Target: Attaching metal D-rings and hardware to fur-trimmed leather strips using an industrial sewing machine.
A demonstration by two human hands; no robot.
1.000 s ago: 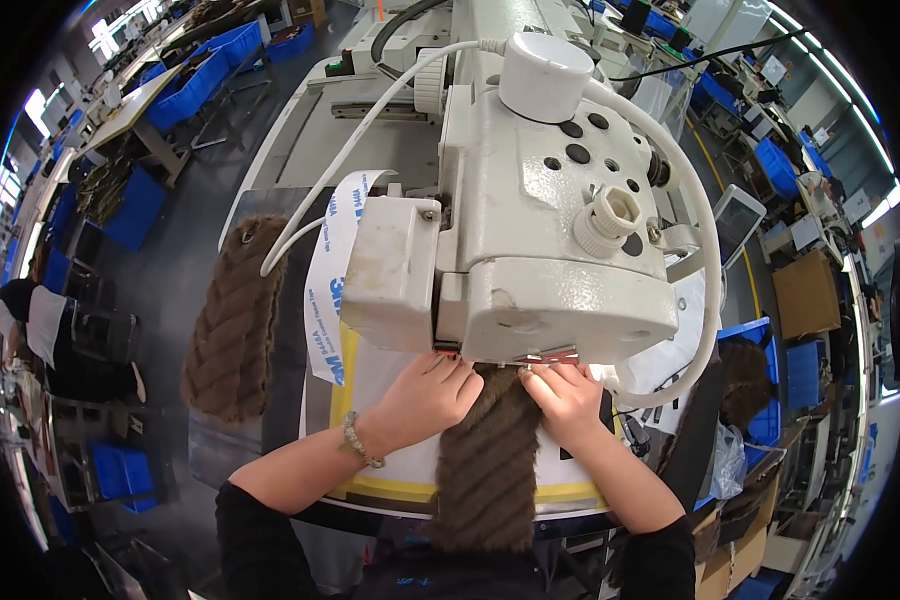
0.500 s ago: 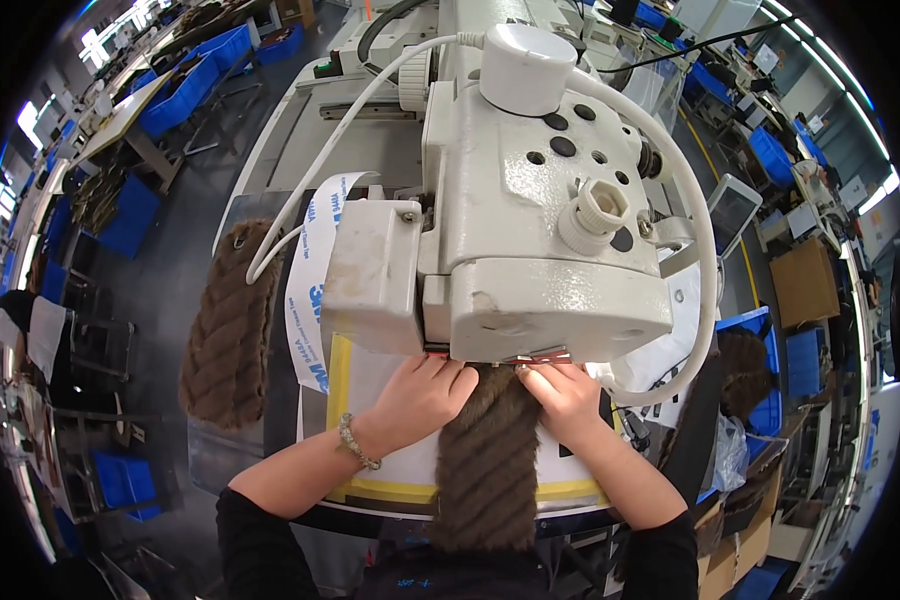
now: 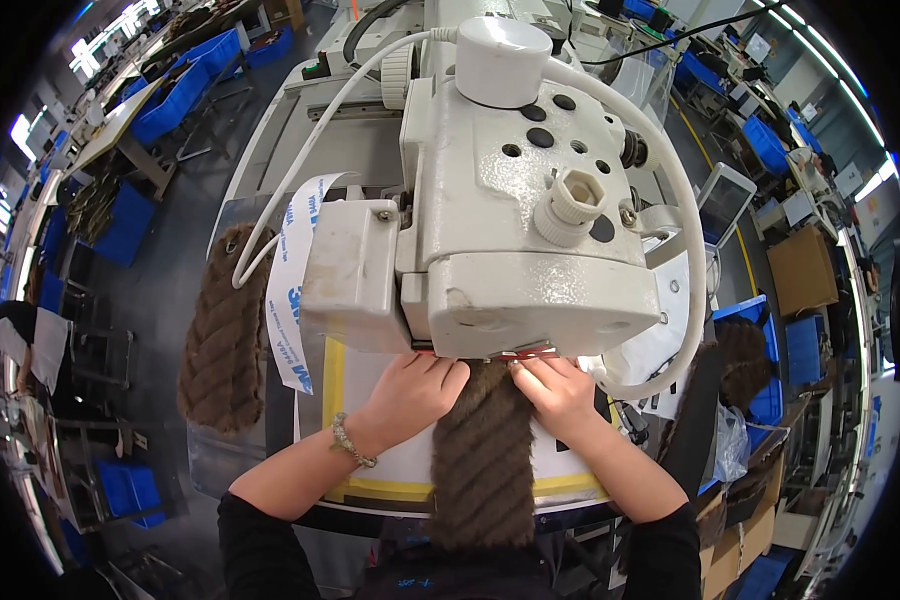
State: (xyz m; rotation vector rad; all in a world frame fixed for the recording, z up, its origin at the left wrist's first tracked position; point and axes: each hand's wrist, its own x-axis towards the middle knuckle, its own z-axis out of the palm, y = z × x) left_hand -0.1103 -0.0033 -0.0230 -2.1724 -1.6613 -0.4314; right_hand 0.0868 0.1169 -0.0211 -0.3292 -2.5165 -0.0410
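A strip of brown ribbed fur [image 3: 483, 465] runs from the front edge of the work surface up under the white head of a sewing machine [image 3: 540, 300]. My left hand [image 3: 417, 398] has its fingers curled at the strip's left edge, their tips partly hidden beneath the machine head. On the opposite edge my right hand [image 3: 556, 396] pinches the strip, thumb and fingers close together just below the head. The needle area and the far end of the strip are out of sight behind the machine.
Another brown fur strip [image 3: 225, 340] lies on the left, beside a hanging length of white printed tape [image 3: 292, 290]. A white cable [image 3: 692, 290] loops down the machine's right side. Blue bins [image 3: 767, 390] with fur and a plastic bag [image 3: 730, 448] stand at right.
The view has shifted a little, so the machine sits slightly further left. Both hands stay at the strip's edges under the head, with hardly any change in their grip.
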